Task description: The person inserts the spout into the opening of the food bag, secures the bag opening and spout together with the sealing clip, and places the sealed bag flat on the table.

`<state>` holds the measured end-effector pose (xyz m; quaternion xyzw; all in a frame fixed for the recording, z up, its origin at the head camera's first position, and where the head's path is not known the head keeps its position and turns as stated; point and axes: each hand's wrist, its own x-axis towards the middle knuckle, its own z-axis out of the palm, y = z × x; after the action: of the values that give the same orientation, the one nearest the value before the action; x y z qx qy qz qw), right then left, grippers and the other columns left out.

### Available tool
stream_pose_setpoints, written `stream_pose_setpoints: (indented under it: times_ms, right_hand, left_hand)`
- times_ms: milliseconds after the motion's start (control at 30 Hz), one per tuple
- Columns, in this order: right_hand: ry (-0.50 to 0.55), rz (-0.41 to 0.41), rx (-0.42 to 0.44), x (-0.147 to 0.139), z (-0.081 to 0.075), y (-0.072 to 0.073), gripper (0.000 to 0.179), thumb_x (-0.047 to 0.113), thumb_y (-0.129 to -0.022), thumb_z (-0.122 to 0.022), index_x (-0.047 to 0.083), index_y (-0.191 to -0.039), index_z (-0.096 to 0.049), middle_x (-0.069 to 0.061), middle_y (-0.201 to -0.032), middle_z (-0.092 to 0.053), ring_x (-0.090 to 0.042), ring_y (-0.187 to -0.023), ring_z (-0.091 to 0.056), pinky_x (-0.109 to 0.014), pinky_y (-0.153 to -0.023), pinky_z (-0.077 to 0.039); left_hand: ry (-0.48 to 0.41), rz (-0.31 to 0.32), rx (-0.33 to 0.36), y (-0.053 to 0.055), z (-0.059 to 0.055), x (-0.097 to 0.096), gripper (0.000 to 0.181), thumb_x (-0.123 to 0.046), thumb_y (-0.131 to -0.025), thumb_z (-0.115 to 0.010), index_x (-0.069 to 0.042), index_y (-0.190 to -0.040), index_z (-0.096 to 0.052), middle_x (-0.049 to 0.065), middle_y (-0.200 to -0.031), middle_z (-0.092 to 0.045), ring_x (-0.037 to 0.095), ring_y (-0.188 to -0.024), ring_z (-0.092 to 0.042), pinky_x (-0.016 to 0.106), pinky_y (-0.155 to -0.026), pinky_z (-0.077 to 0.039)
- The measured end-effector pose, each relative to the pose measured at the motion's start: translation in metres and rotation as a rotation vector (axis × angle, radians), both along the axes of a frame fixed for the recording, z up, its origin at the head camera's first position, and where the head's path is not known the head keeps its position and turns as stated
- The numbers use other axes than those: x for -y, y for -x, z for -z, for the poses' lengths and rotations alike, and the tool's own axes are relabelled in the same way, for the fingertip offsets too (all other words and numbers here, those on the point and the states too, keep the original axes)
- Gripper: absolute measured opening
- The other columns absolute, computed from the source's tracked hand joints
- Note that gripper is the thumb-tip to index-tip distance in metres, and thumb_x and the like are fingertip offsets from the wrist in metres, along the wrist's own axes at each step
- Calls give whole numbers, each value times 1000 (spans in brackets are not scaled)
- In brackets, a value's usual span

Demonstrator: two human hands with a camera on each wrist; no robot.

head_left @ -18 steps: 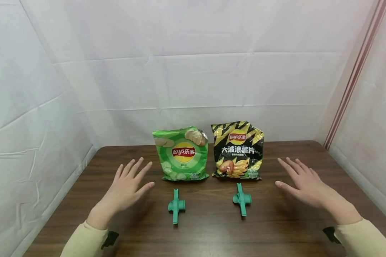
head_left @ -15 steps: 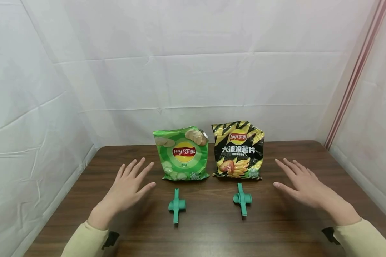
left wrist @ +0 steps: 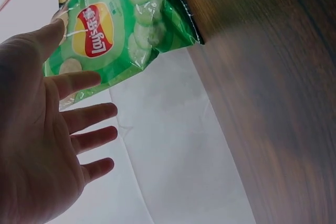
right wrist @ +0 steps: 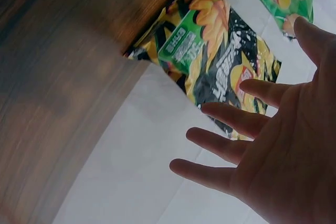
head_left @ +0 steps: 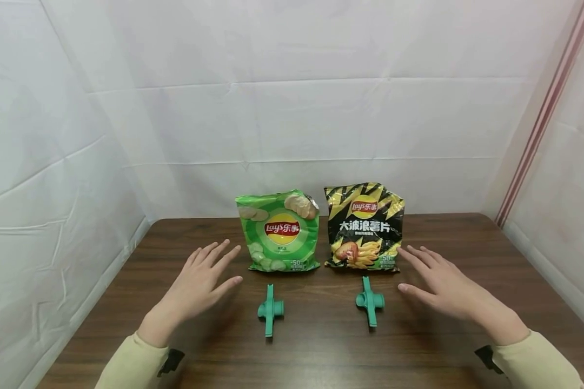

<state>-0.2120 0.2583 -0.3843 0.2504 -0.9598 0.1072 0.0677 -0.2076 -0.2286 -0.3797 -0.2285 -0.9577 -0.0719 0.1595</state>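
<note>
A green chip bag (head_left: 282,237) and a black-and-yellow chip bag (head_left: 364,232) stand upright side by side at the back of the table. In front of each lies a teal bag clip with a round spout, the left clip (head_left: 270,309) and the right clip (head_left: 370,301). My left hand (head_left: 194,286) hovers left of the green bag with fingers spread, holding nothing. My right hand (head_left: 450,289), likewise spread and holding nothing, is to the right of the black bag. Both wrist views show the palms and fingers apart from the bags.
The dark wooden table (head_left: 321,356) has white cloth (head_left: 292,119) hanging behind it and on both sides. A red stripe (head_left: 545,119) runs down the cloth at the right.
My right hand has moved left, closer to the black bag. The left hand has shifted slightly right, while the whole head view has also shifted a little.
</note>
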Motion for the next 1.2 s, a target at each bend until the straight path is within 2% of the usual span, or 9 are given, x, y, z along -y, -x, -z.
stream_pose_setpoints:
  times_ms: [167,400,600,733,867,1200]
  right_hand:
    - [4,-24,1,9,2,-1,71,56,-94,-47,16,-150,-29,-18,-148,-36,-43,-136,-31,-64,-101,-30]
    - [30,-43,61,18,0,-3,71,58,-93,-46,21,-150,-28,-18,-148,-36,-40,-135,-33,-64,-99,-33]
    - [54,-75,98,26,-1,-3,70,58,-92,-48,21,-150,-29,-12,-148,-37,-36,-134,-36,-59,-100,-36]
    - [58,-100,90,31,-2,-3,71,58,-92,-49,22,-150,-29,-7,-147,-38,-33,-133,-38,-57,-101,-37]
    - [58,-121,86,36,-4,-5,71,58,-92,-48,22,-150,-29,-8,-147,-39,-32,-133,-39,-56,-101,-38]
    - [103,-146,165,52,-7,-7,74,61,-91,-47,25,-151,-24,-4,-148,-36,-27,-135,-37,-51,-104,-38]
  left_hand:
    - [1,22,4,2,1,-2,62,-49,-93,-53,-17,-145,-40,14,-148,-39,36,-136,-35,57,-109,-25]
    - [4,50,16,4,2,-5,62,-49,-93,-54,-16,-144,-42,13,-146,-42,35,-135,-37,55,-109,-28]
    - [-2,70,24,4,1,-7,62,-49,-92,-56,-14,-143,-44,13,-145,-45,35,-134,-39,54,-109,-30]
    - [-8,82,27,5,1,-9,61,-48,-92,-56,-13,-142,-45,12,-143,-47,35,-132,-41,53,-107,-32]
    - [-11,93,23,6,0,-10,60,-47,-92,-56,-12,-140,-47,12,-141,-49,34,-130,-44,53,-106,-34]
    - [-12,102,48,8,2,-12,60,-48,-92,-56,-12,-140,-48,11,-140,-50,34,-128,-46,53,-104,-36]
